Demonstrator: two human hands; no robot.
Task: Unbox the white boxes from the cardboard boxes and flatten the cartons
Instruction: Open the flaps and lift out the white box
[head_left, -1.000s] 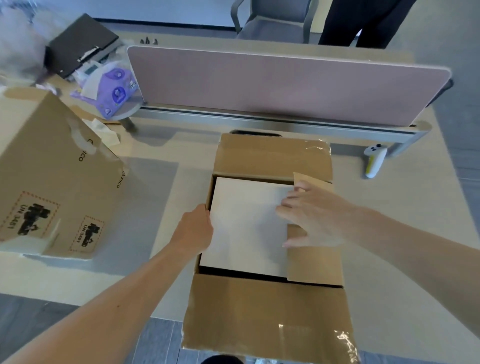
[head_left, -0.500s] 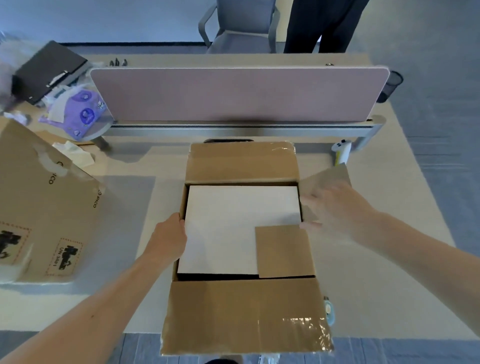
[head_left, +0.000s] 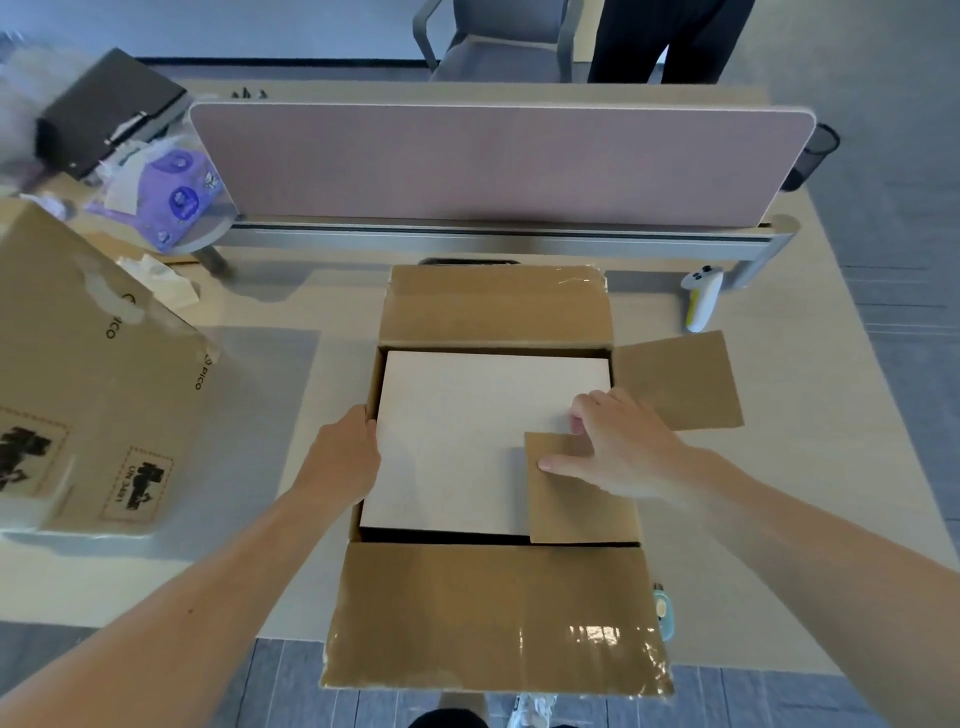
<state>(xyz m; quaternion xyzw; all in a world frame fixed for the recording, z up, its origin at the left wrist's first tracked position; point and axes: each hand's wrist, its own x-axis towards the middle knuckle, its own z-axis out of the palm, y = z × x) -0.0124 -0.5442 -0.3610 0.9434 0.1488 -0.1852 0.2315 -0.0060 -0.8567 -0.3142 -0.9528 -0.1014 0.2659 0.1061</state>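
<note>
desk beige | divider pink, upright across desk | chair grey beyond | floor grey-blue carpet

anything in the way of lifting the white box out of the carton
Yes: a small cardboard flap, pinched by the right hand, lies over the white box's near right corner. Nothing else covers it.
</note>
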